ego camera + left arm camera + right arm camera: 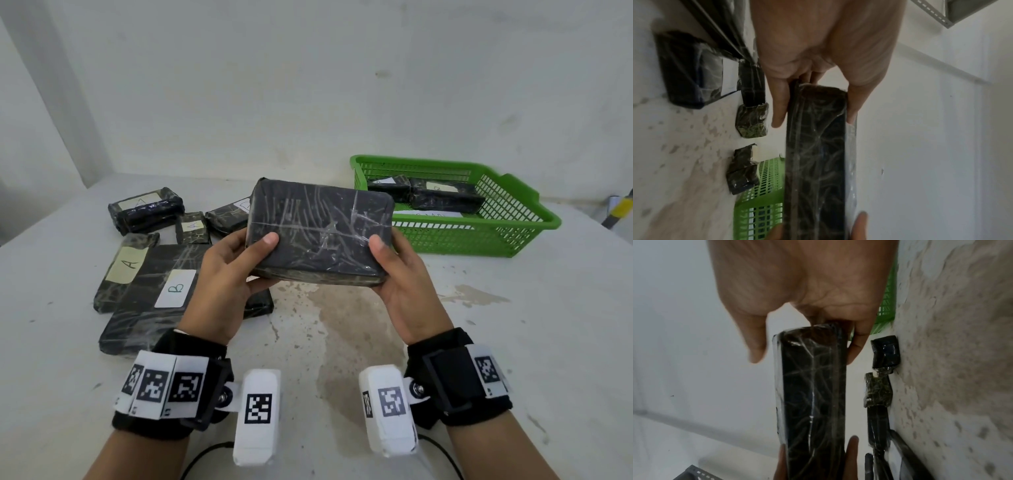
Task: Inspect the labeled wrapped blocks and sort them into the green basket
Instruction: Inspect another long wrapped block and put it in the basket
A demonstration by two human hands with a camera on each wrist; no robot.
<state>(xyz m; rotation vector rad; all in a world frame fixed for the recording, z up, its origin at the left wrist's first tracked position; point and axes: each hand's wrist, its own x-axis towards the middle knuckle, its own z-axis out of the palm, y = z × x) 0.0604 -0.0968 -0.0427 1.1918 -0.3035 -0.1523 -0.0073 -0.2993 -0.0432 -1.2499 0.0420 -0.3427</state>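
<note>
While the wrapped block (320, 230) is held up w/ its plain side to the head cam, no label can be read on it, so a mis-sort is judged the main risk: if it is dropped in the basket w/o being turned, the letter goes unchecked. Left of the hands, a pile of unsorted blocks is seen on the table (513, 325): an A-labeled block (126, 270), a large B-labeled block (161, 294) partly under the left wrist, a small A block (191, 228) & a stacked A block (145, 209) beyond. The left hand (227, 274) is curled on the block's left end, thumb on the near face, fingers behind. The right hand (399, 274) is closed likewise on the right end. A slip is thought possible, since the film wrap looks slick & only the ends are pinched. Right of & beyond the hands, the green basket (534, 226) is set, w/ at least two blocks already in it. Nothing is seen between block & basket; only the near rim must be cleared.
</note>
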